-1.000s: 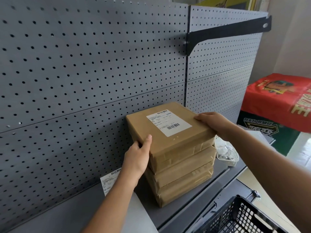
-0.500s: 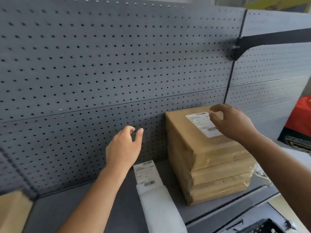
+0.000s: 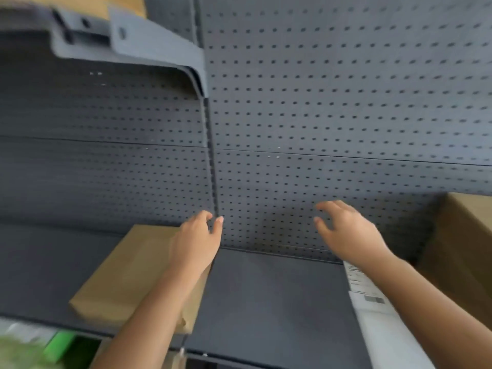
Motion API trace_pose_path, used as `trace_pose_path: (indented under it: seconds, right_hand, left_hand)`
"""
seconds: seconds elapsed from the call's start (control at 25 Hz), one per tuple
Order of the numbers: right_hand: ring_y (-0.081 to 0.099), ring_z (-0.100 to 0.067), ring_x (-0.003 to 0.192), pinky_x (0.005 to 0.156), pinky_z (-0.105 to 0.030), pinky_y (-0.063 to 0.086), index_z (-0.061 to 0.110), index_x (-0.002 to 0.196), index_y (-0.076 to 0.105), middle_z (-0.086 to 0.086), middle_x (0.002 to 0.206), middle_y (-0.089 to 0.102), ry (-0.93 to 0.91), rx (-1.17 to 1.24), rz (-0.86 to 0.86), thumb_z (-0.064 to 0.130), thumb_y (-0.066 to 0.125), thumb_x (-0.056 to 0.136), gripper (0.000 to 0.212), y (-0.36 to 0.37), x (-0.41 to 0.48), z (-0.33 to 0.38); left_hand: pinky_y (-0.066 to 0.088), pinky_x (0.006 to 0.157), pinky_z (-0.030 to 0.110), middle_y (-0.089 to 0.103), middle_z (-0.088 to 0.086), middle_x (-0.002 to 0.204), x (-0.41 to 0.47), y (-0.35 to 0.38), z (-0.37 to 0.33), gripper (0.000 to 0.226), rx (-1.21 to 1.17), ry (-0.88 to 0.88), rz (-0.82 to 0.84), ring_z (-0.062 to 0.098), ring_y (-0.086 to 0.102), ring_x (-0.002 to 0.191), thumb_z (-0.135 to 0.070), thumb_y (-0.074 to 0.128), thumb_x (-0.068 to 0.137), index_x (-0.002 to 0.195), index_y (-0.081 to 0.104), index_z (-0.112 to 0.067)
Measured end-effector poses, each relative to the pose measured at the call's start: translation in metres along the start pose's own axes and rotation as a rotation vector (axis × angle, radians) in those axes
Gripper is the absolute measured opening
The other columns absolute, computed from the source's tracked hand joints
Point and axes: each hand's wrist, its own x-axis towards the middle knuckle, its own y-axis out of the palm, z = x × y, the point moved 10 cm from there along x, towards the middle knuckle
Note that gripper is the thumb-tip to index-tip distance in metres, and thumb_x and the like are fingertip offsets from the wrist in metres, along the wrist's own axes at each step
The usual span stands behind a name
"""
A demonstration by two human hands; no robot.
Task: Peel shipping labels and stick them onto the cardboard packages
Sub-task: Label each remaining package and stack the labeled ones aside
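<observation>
A flat brown cardboard package (image 3: 125, 275) lies on the grey shelf (image 3: 266, 302) at the lower left, with no label showing on its top. My left hand (image 3: 195, 242) hovers over its far right corner, fingers loosely apart and empty. My right hand (image 3: 343, 230) is in the air above the bare shelf, fingers spread, holding nothing. A strip of white shipping labels (image 3: 372, 307) lies on the shelf under my right forearm. The stack of brown packages (image 3: 466, 251) stands at the right edge, partly cut off.
A grey pegboard wall (image 3: 319, 102) closes the back of the shelf. A shelf bracket (image 3: 149, 46) juts out at the upper left. Something green (image 3: 58, 344) shows blurred below the shelf's front edge at bottom left.
Both hands have let go of the labelled stack and swung left along the shelf. The view has turned left, so the stack is at the right edge and another package has come into sight.
</observation>
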Motion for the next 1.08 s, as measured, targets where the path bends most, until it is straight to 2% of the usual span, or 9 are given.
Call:
trace_pose_path:
  seconds: [0.2,0.32,0.4,0.48,0.6,0.68,0.84,0.96,1.08]
  right_hand:
    - [0.061,-0.019,0.107,0.078,-0.035,0.051,0.026,0.139,0.050,0.003,0.138,0.055,-0.090,0.097,0.129,0.043,0.047,0.101,0.042,0.092,0.004,0.094]
    - [0.060,-0.015,0.090,0.070,-0.031,0.046,0.025,0.142,0.045,0.002,0.139,0.051,-0.077,0.190,0.219,0.041,0.046,0.102,0.044,0.141,0.001,0.135]
    - [0.059,-0.017,0.108,0.082,-0.034,0.050,0.025,0.148,0.037,0.001,0.147,0.044,-0.037,0.294,0.309,0.042,0.046,0.102,0.050,0.178,-0.006,0.157]
    - [0.041,-0.020,0.138,0.105,-0.038,0.041,0.025,0.154,0.024,0.002,0.158,0.032,0.034,0.431,0.381,0.043,0.046,0.102,0.060,0.210,-0.015,0.173]
    - [0.023,-0.017,0.149,0.116,-0.037,0.028,0.028,0.158,0.004,0.009,0.159,0.023,0.246,0.758,0.511,0.042,0.052,0.100,0.077,0.256,-0.035,0.186]
    - [0.037,-0.018,0.141,0.114,-0.039,0.037,0.035,0.156,0.008,0.015,0.150,0.030,0.390,0.946,0.565,0.049,0.062,0.090,0.086,0.283,-0.050,0.192]
    - [0.054,-0.022,0.123,0.080,-0.033,0.056,0.038,0.153,0.019,0.007,0.148,0.039,0.552,1.040,0.557,0.050,0.058,0.088,0.077,0.316,-0.066,0.190]
    - [0.056,-0.023,0.119,0.094,-0.041,0.053,0.036,0.149,0.029,0.002,0.144,0.046,0.594,1.053,0.551,0.043,0.056,0.093,0.062,0.307,-0.067,0.187]
    - [0.060,-0.021,0.108,0.089,-0.038,0.050,0.034,0.143,0.036,0.003,0.130,0.056,0.639,1.058,0.503,0.038,0.055,0.097,0.050,0.281,-0.065,0.163]
  left_hand:
    - [0.055,0.063,0.033,0.076,-0.002,0.108,-0.001,-0.032,0.120,0.050,0.145,-0.147,0.004,0.021,0.072,0.087,-0.056,0.033,0.104,0.133,0.057,-0.024]
    - [0.059,0.068,0.037,0.071,0.001,0.120,-0.005,-0.042,0.177,0.050,0.149,-0.203,-0.013,0.023,0.071,0.096,-0.054,0.036,0.104,0.135,0.058,-0.021]
    - [0.059,0.076,0.040,0.064,0.002,0.133,-0.006,-0.044,0.212,0.051,0.144,-0.249,-0.004,0.026,0.067,0.107,-0.053,0.037,0.104,0.139,0.055,-0.021]
    - [0.056,0.085,0.042,0.057,0.003,0.144,-0.010,-0.041,0.245,0.055,0.123,-0.316,0.040,0.028,0.062,0.120,-0.053,0.037,0.104,0.146,0.049,-0.021]
    - [0.051,0.094,0.044,0.055,0.007,0.149,-0.019,-0.027,0.285,0.063,0.023,-0.422,0.133,0.031,0.058,0.129,-0.056,0.038,0.104,0.155,0.037,-0.020]
    - [0.048,0.097,0.043,0.057,0.009,0.147,-0.024,-0.015,0.300,0.065,-0.085,-0.474,0.204,0.032,0.057,0.130,-0.057,0.039,0.103,0.155,0.038,-0.018]
    - [0.044,0.099,0.039,0.060,0.007,0.142,-0.029,-0.004,0.308,0.059,-0.362,-0.558,0.231,0.030,0.055,0.130,-0.057,0.047,0.101,0.143,0.055,-0.016]
    - [0.045,0.094,0.036,0.064,0.002,0.131,-0.033,-0.007,0.299,0.051,-0.414,-0.560,0.211,0.027,0.059,0.122,-0.055,0.054,0.099,0.133,0.061,-0.018]
    - [0.050,0.087,0.038,0.066,-0.004,0.109,-0.037,-0.005,0.269,0.038,-0.388,-0.495,0.226,0.020,0.064,0.102,-0.056,0.056,0.097,0.112,0.061,-0.022]
